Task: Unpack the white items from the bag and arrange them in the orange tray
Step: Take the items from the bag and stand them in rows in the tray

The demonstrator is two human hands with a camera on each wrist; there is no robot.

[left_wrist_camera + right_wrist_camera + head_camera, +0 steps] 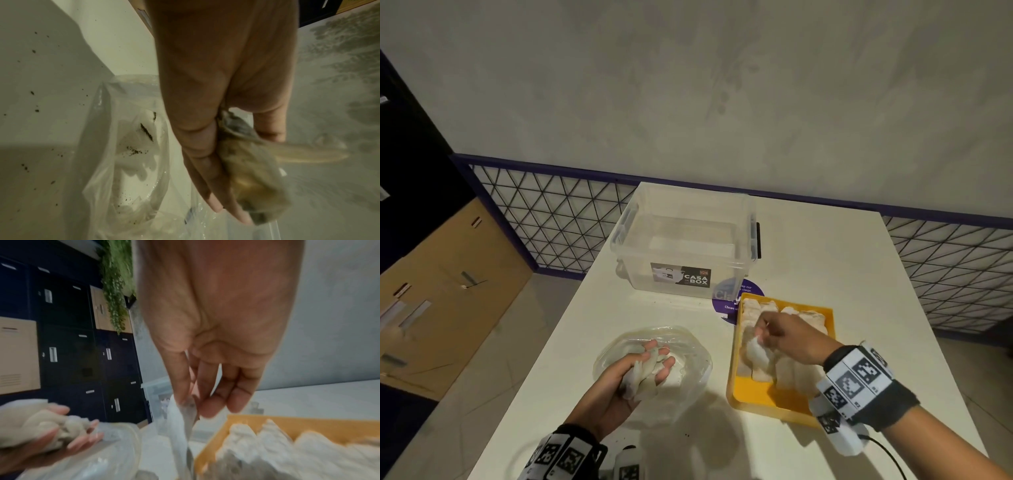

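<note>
Right hand (pixel 784 337) pinching one white packet (pixel 756 353) over orange tray (pixel 760 394) for placing; left hand (pixel 633 373) clutching spare packets (pixel 645 371) above bag (pixel 688 370).

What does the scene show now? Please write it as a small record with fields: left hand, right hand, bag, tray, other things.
left hand: holds a bunch of white items over the bag
right hand: pinches one white item over the tray
bag: clear plastic, open, lying on the white table
tray: orange, partly filled with rows of white items
other things: clear storage box behind the tray
</note>
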